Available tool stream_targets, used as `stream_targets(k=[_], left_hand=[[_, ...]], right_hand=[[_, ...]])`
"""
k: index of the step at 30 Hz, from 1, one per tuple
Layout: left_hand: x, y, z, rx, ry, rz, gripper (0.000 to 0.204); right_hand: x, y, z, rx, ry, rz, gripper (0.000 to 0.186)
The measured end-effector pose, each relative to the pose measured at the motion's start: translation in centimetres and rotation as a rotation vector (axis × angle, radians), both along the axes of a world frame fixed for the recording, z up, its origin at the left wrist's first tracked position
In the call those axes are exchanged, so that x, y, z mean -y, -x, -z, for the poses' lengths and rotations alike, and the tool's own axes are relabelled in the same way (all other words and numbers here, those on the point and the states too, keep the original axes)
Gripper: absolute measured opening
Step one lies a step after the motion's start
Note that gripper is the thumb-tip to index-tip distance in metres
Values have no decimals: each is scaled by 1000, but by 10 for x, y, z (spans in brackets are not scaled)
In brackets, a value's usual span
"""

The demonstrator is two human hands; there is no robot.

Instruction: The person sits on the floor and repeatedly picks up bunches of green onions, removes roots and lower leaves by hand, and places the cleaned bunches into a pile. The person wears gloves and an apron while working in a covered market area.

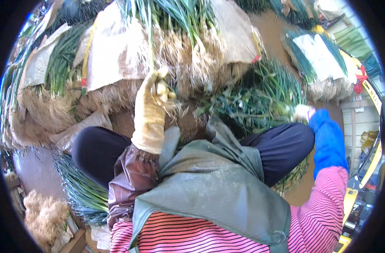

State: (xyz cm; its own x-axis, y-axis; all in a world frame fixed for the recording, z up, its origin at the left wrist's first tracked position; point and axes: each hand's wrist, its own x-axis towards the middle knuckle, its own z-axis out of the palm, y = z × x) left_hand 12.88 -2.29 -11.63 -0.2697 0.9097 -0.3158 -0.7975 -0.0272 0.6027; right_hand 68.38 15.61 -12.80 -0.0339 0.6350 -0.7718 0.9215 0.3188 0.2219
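Note:
My left hand [155, 86], in a pale yellow glove, is closed with bent fingers at the lower end of a single green onion [151, 42], whose stalk rises from it toward the heap. Ahead of it, a heap of green onions [201, 52] lies on sacking with the shaggy, straw-coloured roots toward me. My right hand [303, 113], in a whitish glove below a blue sleeve, is out to the right beside my knee. It is smeared by motion, at the edge of a loose pile of green onion leaves [260, 99]; its fingers cannot be made out.
More bundled green onions stand at the left [66, 59] and far right [314, 57], partly wrapped in sacking. Another bundle [85, 189] lies beside my left knee, near a clump of dry roots [43, 213]. A dark green apron [217, 185] covers my lap. A yellow frame [371, 164] runs along the right.

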Motion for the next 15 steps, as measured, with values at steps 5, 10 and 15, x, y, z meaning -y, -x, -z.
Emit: stream_targets(k=[5, 10, 15], left_hand=[[6, 15, -28, 164, -422, -2, 20], [11, 12, -35, 120, -253, -50, 18], [3, 6, -13, 219, -112, 93, 19]], right_hand=[[73, -114, 18, 172, 0, 296, 48], [145, -157, 40, 231, -145, 731, 53], [206, -233, 90, -90, -320, 438, 55]])
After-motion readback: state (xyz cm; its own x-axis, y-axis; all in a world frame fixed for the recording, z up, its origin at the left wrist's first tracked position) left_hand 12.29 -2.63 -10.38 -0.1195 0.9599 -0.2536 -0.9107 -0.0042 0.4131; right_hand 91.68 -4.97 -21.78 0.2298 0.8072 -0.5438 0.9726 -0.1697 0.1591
